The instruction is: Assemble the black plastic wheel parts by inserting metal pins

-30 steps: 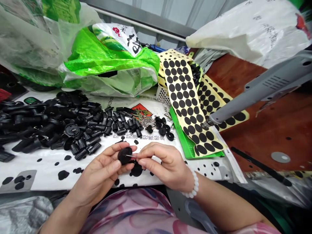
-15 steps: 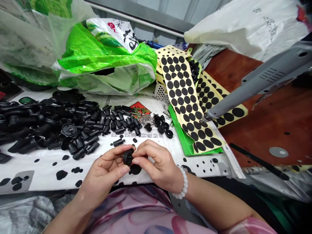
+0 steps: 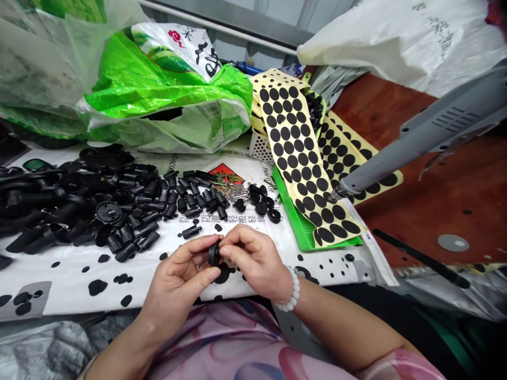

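Observation:
My left hand [image 3: 176, 277] and my right hand [image 3: 253, 261] meet over the white printed sheet [image 3: 174, 274]. Between the fingers of both hands is a small black round plastic part [image 3: 214, 253], seen edge-on. A thin metal pin [image 3: 203, 261] seems to stick out of it on the left, partly hidden by my fingers. A loose black plastic piece [image 3: 191, 231] lies just beyond my left hand. Black adhesive dots [image 3: 224, 273] are stuck to the sheet under my hands.
A heap of black plastic parts [image 3: 79, 206] covers the left of the sheet. Small metal pieces [image 3: 237, 192] lie beyond my hands. Yellow-backed strips of black dots [image 3: 301, 153] rest on a green tray [image 3: 293, 224]. A grey power tool [image 3: 420, 137] reaches in from the right.
The black round part has turned from face-on to edge-on in my fingers. My hands have shifted slightly left, and a loose black piece now lies on the sheet beyond them.

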Demonstrator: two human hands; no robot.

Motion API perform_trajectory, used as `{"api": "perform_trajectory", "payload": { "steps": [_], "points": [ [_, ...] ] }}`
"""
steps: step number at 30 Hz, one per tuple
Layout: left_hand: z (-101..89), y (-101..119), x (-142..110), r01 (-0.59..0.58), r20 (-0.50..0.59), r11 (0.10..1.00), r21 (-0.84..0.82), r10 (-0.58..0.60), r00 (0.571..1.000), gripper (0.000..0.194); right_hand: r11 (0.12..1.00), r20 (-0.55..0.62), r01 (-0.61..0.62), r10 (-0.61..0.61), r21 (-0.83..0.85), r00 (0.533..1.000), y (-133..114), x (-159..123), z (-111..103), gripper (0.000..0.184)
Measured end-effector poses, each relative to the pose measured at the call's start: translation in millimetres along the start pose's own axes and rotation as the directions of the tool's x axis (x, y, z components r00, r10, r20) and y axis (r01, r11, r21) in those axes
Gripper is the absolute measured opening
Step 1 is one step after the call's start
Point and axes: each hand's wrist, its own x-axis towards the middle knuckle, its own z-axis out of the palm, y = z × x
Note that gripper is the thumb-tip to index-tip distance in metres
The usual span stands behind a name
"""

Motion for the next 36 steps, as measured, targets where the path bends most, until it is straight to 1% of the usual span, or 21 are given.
{"api": "perform_trajectory", "payload": {
  "steps": [2, 5, 7, 10, 12, 15, 17, 18, 19, 21, 24, 25, 26, 29, 33, 36],
  "points": [
    [-2.1, -0.8, -1.3, 0.004, 0.038, 1.000, 0.027, -0.005, 0.999, 0.035, 0.999, 0.007, -0.011, 0.011, 0.037, 1.000, -0.2, -2.1, -1.5, 0.009],
    [-7.3, 1.5, -6.8, -0.032, 0.105, 0.993, 0.112, 0.021, 0.994, 0.040, 0.999, -0.026, 0.028, -0.027, 0.037, 0.999, -2.2, -5.9, -3.9, 0.007],
    [-11.3, 4.5, -10.9, -0.069, 0.141, 0.979, 0.191, 0.042, 0.989, 0.042, 0.999, -0.048, 0.045, -0.044, 0.022, 0.998, -4.6, -7.3, -5.6, 0.005],
    [-16.6, 8.0, -13.2, -0.138, 0.140, 0.922, 0.361, 0.093, 0.986, 0.042, 0.997, -0.046, 0.073, -0.073, 0.001, 0.996, -7.2, -7.1, -7.0, 0.005],
    [-19.4, 8.9, -11.8, -0.215, 0.141, 0.832, 0.511, 0.166, 0.976, 0.041, 0.993, -0.025, 0.112, -0.112, -0.028, 0.993, -7.5, -6.1, -6.6, 0.005],
    [-22.4, 9.7, -8.2, -0.343, 0.200, 0.627, 0.699, 0.289, 0.936, 0.036, 0.979, 0.007, 0.183, -0.183, -0.095, 0.983, -7.0, -4.9, -4.4, 0.006],
    [-23.3, 11.1, -6.6, -0.405, 0.251, 0.516, 0.755, 0.343, 0.905, 0.033, 0.962, 0.028, 0.232, -0.230, -0.142, 0.973, -6.9, -4.6, -2.7, 0.007],
    [-23.3, 12.2, -6.2, -0.422, 0.266, 0.485, 0.766, 0.359, 0.895, 0.031, 0.951, 0.036, 0.259, -0.256, -0.167, 0.966, -7.1, -4.7, -1.9, 0.008],
    [-22.9, 13.3, -6.1, -0.428, 0.267, 0.472, 0.771, 0.371, 0.889, 0.030, 0.939, 0.040, 0.286, -0.283, -0.193, 0.958, -7.3, -4.9, -1.1, 0.008],
    [-21.5, 15.0, -6.1, -0.418, 0.242, 0.487, 0.767, 0.384, 0.891, 0.027, 0.916, 0.030, 0.314, -0.317, -0.249, 0.948, -7.7, -5.9, 0.3, 0.010],
    [-19.3, 15.3, -5.9, -0.357, 0.168, 0.568, 0.742, 0.358, 0.918, 0.023, 0.901, 0.013, 0.306, -0.318, -0.308, 0.948, -7.7, -8.3, 2.5, 0.034],
    [-19.0, 14.8, -5.6, -0.329, 0.138, 0.596, 0.733, 0.342, 0.929, 0.022, 0.899, 0.020, 0.303, -0.313, -0.316, 0.950, -7.5, -9.0, 3.1, 0.040],
    [-18.8, 14.1, -5.2, -0.301, 0.112, 0.621, 0.723, 0.325, 0.939, 0.021, 0.896, 0.031, 0.306, -0.313, -0.321, 0.949, -7.2, -9.7, 3.7, 0.041],
    [-19.5, 11.8, -4.3, -0.244, 0.058, 0.666, 0.705, 0.289, 0.956, 0.019, 0.883, 0.057, 0.338, -0.338, -0.326, 0.939, -6.1, -10.8, 4.7, 0.036],
    [-20.9, 8.4, -5.8, -0.237, 0.045, 0.668, 0.706, 0.292, 0.955, 0.020, 0.863, 0.077, 0.386, -0.382, -0.327, 0.921, -3.6, -10.4, 6.2, 0.035],
    [-21.3, 4.3, -8.3, -0.211, 0.001, 0.678, 0.705, 0.296, 0.955, 0.019, 0.856, 0.077, 0.402, -0.400, -0.325, 0.913, -1.1, -9.3, 9.0, 0.034]
  ]
}}
